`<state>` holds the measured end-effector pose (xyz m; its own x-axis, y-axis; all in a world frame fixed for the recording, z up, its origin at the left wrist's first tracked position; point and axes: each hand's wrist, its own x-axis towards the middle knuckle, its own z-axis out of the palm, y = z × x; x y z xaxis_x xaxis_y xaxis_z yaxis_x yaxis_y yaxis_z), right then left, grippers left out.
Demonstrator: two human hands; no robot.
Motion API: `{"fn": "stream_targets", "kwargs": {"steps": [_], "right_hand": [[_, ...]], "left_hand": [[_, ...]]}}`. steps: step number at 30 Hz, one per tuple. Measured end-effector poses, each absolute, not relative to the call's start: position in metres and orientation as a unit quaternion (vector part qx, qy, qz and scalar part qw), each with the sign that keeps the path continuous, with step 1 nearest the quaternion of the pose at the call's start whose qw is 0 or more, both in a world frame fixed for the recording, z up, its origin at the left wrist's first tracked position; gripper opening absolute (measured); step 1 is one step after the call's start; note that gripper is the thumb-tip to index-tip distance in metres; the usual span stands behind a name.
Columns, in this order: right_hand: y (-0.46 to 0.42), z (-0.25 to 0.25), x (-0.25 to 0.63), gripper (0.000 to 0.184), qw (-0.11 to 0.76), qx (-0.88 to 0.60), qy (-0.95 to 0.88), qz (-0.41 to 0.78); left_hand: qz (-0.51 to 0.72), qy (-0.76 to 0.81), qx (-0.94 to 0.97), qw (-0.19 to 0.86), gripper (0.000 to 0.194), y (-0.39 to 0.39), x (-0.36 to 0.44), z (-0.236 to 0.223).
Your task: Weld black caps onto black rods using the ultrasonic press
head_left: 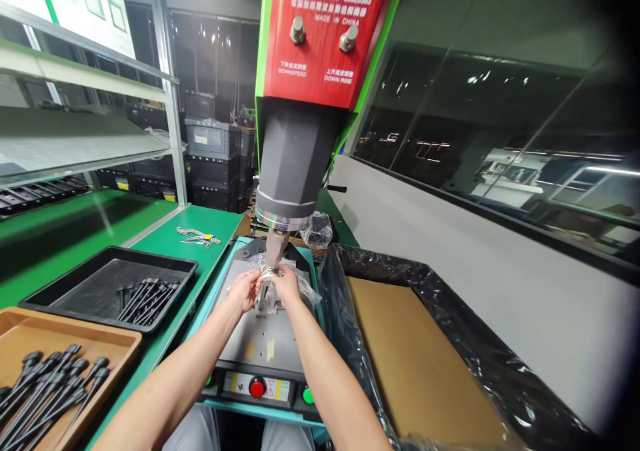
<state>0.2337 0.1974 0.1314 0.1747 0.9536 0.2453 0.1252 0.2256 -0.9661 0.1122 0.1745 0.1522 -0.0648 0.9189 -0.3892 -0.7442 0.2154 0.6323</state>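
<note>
Both my hands are together under the metal tip of the ultrasonic welding machine. My left hand is closed, its thumb and fingers pinching crumpled clear plastic film. From the other side my right hand pinches the same film, its fingertips close to the left ones. The film spreads out behind and right of the hands. A small metal fixture stands on the grey machine plate just below my fingers. The fingertips partly hide whatever lies between them.
Black rod-like parts lie in a black tray at left. A tan tray holds more rods. Pliers lie on the green bench. Right is a box lined with black plastic. A red button fronts the machine.
</note>
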Motion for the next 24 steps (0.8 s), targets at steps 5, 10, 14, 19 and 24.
{"fn": "stream_targets", "kwargs": {"steps": [5,10,14,19,24], "right_hand": [[0.200,0.131,0.239,0.037,0.549,-0.456,-0.550,0.434],[0.193,0.136,0.245,0.026,0.547,-0.412,-0.562,0.465],[0.193,0.131,0.242,0.026,0.561,-0.415,-0.539,0.472],[0.190,0.116,0.247,0.039,0.581,-0.419,-0.496,0.490],[0.179,0.094,0.258,0.058,0.623,-0.421,-0.370,0.546]], "left_hand": [[0.617,0.393,0.104,0.674,0.018,0.179,0.109,0.149],[0.619,0.400,0.102,0.668,0.019,0.182,0.105,0.143],[0.617,0.410,0.108,0.663,0.022,0.185,0.104,0.138],[0.620,0.423,0.124,0.649,0.021,0.184,0.103,0.135],[0.618,0.435,0.141,0.639,0.015,0.176,0.103,0.130]]}}
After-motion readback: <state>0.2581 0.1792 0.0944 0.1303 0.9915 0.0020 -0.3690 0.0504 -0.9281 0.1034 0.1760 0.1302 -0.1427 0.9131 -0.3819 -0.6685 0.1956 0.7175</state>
